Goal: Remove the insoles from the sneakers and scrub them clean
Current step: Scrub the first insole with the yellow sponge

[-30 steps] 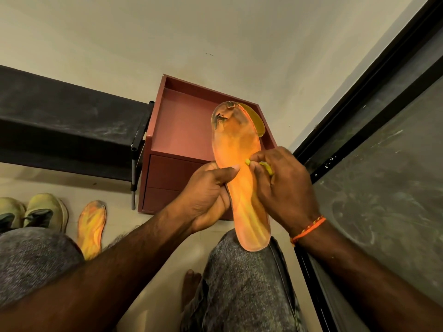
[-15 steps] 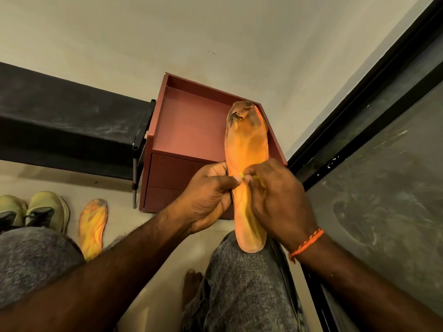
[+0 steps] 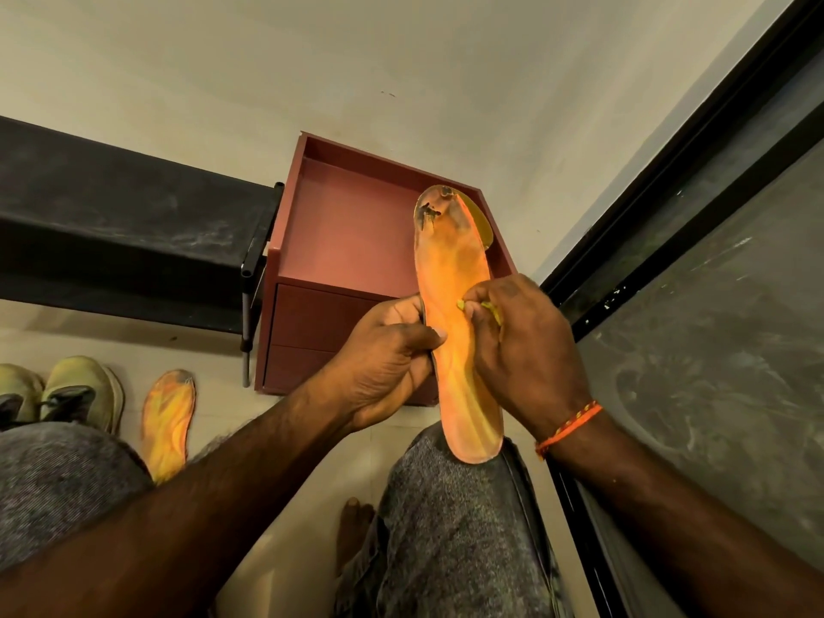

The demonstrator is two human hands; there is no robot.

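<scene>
Pale floor and red cabinet (image 3: 356,243) behind: left hand (image 3: 383,363) grips insole (image 3: 459,332) by its edge, heel on knee; right hand (image 3: 526,350) pinches yellow scrubber (image 3: 484,307) against it

Cabinet: a small reddish-brown cabinet (image 3: 352,243) stands against the wall, with a raised rim round its top and two drawer fronts below.
Rack: a black shelf rack (image 3: 120,225) sits just left of the cabinet, its dusty top on thin metal legs.
Wall: plain cream wall (image 3: 401,60) behind both.
Floor: pale tiled floor (image 3: 285,537) below.
Door: a black-framed door (image 3: 713,327) with a smeared dark panel fills the right side.
</scene>
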